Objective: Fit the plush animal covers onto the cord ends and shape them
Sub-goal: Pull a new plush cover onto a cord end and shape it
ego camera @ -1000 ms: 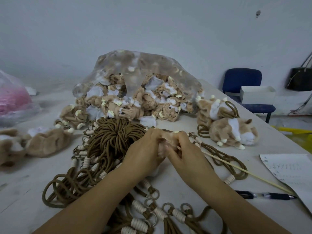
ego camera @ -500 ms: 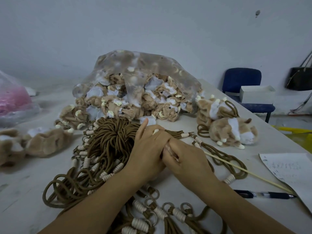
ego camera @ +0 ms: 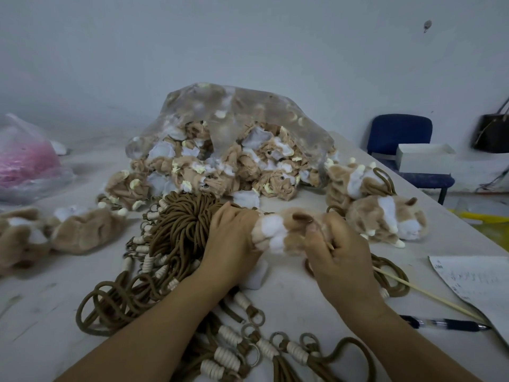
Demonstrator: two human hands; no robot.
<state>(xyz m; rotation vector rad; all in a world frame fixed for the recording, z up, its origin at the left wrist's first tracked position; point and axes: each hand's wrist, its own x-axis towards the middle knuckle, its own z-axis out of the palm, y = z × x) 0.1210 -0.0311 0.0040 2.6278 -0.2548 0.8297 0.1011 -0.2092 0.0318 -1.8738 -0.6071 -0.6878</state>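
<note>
A tan and white plush cover (ego camera: 278, 232) stretches sideways between my two hands above the table. My left hand (ego camera: 234, 238) grips its left end, and my right hand (ego camera: 334, 248) pinches its right end with curled fingers. Under and left of my hands lies a big bundle of brown cords (ego camera: 181, 230) with white wrapped ends and metal rings (ego camera: 254, 354). The cord end inside the cover is hidden. Two finished plush animals (ego camera: 385, 219) lie on the right.
A clear bag of limp plush covers (ego camera: 234, 155) sits behind the cords. More covers (ego camera: 80, 230) lie at left, near a pink-filled bag (ego camera: 27, 161). A thin stick (ego camera: 429, 295), a pen (ego camera: 446, 325) and a paper sheet (ego camera: 479, 282) lie at right. A blue chair (ego camera: 405, 144) stands beyond the table edge.
My hands were pressed together over the cover; now they have pulled apart, drawing the plush cover out sideways so its white and tan fur shows. The view has also moved closer.
</note>
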